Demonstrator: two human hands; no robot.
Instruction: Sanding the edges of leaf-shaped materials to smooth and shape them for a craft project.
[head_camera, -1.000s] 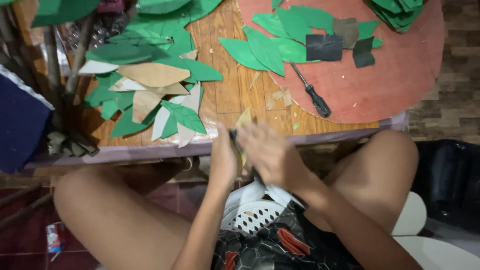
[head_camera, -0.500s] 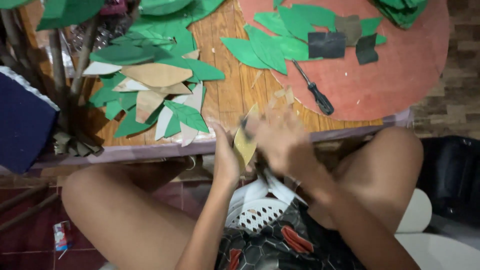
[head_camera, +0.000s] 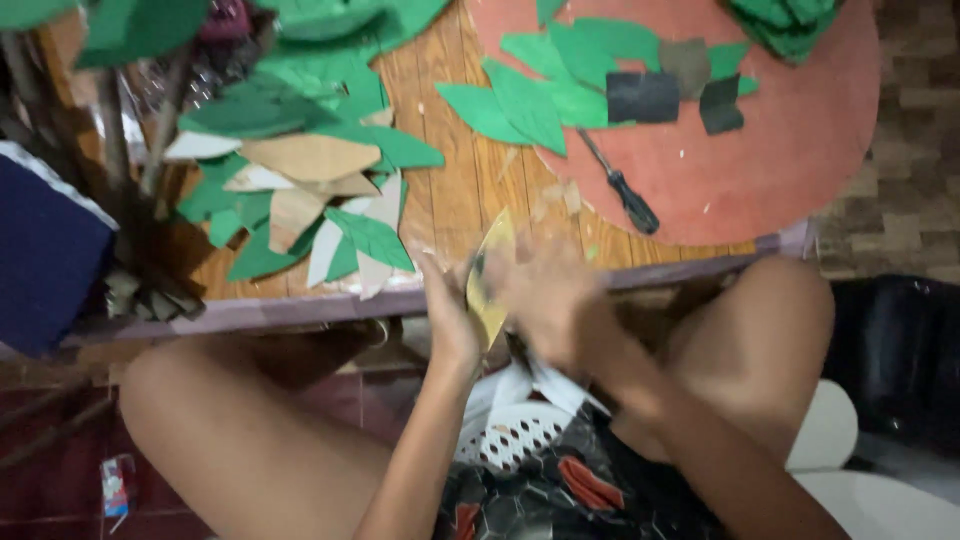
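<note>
Wooden table (head_camera: 450, 200), apparently brick wall (head_camera: 915, 120).

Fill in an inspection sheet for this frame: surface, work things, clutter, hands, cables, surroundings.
Surface: wooden table bearing a round reddish board.
Work things: yellowish leaf-shaped piece held upright between both hands.
Clutter: green and tan leaf cutouts, dark squares, screwdriver.
Hands: left hand grips the piece; right hand blurred, against it.
Cables: nothing seen.
Surroundings: white perforated stool, dark blue box, brick-patterned floor.
</note>
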